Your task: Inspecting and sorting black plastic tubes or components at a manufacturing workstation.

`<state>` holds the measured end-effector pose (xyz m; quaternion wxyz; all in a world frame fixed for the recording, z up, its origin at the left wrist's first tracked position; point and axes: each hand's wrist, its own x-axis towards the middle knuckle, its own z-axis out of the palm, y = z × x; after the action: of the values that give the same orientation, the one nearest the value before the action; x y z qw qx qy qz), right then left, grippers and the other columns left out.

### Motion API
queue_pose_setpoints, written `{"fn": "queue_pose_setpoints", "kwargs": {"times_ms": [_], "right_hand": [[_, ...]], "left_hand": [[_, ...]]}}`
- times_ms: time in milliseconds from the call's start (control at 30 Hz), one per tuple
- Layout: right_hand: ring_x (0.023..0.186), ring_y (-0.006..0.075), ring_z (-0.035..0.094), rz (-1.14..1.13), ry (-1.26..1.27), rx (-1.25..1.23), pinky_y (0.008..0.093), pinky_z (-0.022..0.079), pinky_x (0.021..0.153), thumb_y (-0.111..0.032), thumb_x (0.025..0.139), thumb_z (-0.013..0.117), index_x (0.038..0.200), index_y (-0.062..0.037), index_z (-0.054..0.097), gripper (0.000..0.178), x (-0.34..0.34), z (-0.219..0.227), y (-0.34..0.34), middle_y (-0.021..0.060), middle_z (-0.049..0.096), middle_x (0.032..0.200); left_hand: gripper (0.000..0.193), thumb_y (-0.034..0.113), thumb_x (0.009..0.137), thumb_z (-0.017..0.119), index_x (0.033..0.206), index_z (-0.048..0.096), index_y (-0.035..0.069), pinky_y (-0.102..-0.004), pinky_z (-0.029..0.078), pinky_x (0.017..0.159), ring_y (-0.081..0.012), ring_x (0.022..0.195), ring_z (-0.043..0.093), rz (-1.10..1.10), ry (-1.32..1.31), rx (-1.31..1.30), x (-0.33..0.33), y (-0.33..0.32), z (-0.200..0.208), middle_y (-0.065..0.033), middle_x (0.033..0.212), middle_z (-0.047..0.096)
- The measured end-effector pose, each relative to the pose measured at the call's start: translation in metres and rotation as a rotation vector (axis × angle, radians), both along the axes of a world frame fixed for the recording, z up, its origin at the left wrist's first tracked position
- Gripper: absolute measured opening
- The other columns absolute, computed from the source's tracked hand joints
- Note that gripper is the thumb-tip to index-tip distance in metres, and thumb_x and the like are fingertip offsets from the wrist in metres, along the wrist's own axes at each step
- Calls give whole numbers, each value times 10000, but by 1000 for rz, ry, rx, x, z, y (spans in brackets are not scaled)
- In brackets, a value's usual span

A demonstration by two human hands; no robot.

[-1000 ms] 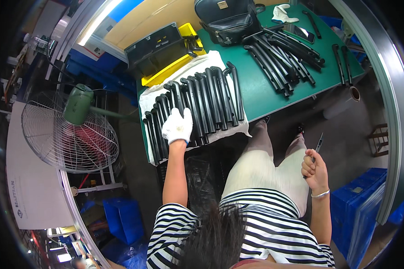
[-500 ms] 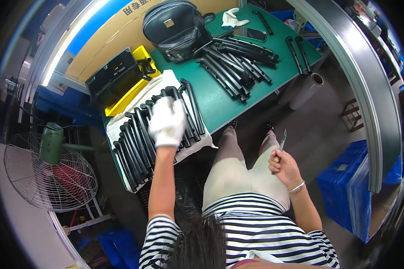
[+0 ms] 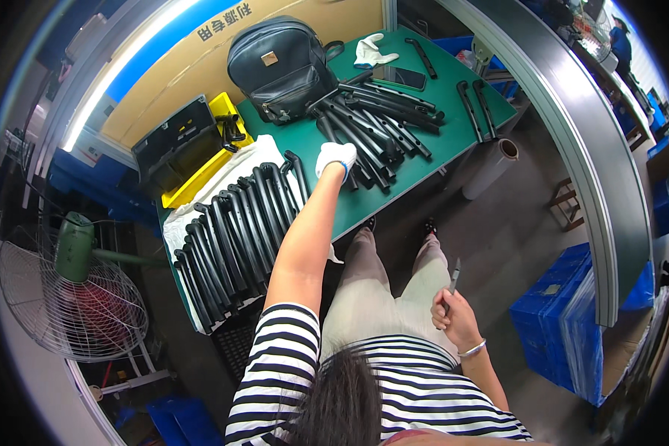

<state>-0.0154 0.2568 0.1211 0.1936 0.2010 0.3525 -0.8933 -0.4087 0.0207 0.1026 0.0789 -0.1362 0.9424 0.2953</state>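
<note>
My left hand point(image 3: 337, 160), in a white glove, is closed on a black tube at the near left edge of a loose pile of black tubes point(image 3: 383, 123). Its fingertips are partly hidden. To its left, a row of black tubes with bent ends point(image 3: 234, 230) lies side by side on a white cloth point(image 3: 172, 232). My bare right hand point(image 3: 457, 321) is held over my lap, closed around a slim knife point(image 3: 454, 276) with its narrow tip pointing up.
On the green table point(image 3: 464, 111) are a black backpack point(image 3: 279, 70), a phone point(image 3: 399, 77), a white glove point(image 3: 374, 52) and a yellow bin point(image 3: 193, 177). A fan point(image 3: 74, 290) stands left. A metal frame post point(image 3: 606, 245) and blue boxes point(image 3: 554, 316) are at right.
My left hand has moved right from the row of tubes on the cloth to the loose pile. My right hand still holds the knife; the whole view has shifted slightly.
</note>
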Motion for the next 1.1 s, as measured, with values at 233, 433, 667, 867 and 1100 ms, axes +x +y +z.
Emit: {"fn": "queue_pose_setpoints", "kwargs": {"times_ms": [233, 433, 667, 867, 1100], "right_hand": [[484, 36, 313, -39, 130, 182, 214, 247, 438, -155, 1022, 578, 895, -144, 452, 178, -29, 20, -19, -76, 372, 632], [547, 2, 330, -222, 409, 698, 204, 265, 485, -206, 1026, 597, 1038, -69, 601, 138, -85, 35, -22, -99, 384, 687], [690, 46, 409, 207, 572, 902, 255, 363, 588, -251, 1005, 645, 903, -38, 565, 249, -81, 40, -32, -41, 453, 741], [706, 30, 437, 203, 570, 739, 216, 387, 622, -179, 1028, 568, 994, -38, 585, 147, -52, 35, -35, -51, 508, 808], [692, 10, 414, 206, 592, 475, 179, 356, 644, -195, 1040, 574, 1120, -52, 652, 182, -54, 47, -27, -70, 519, 833]], "left_hand": [[518, 478, 1019, 468, 1139, 469, -26, -416, 512, 529, -304, 465, 584, 127, 172, 611, 103, -6, 37, -236, 811, 613], [458, 428, 1044, 500, 1103, 577, -20, -384, 490, 615, -241, 641, 627, -408, -212, 593, 280, 7, 71, -122, 768, 620], [323, 360, 1055, 488, 1063, 492, 38, -240, 419, 429, -108, 432, 488, -519, -700, 1069, 314, 7, 85, -13, 663, 512], [320, 397, 1035, 561, 1004, 535, 79, -238, 356, 370, -90, 428, 418, -319, -1072, 1513, 314, 19, 72, 16, 627, 447], [367, 440, 1084, 415, 1049, 543, 98, -242, 311, 337, -82, 390, 357, -109, -1095, 1801, 327, 18, 84, 31, 631, 412]]}}
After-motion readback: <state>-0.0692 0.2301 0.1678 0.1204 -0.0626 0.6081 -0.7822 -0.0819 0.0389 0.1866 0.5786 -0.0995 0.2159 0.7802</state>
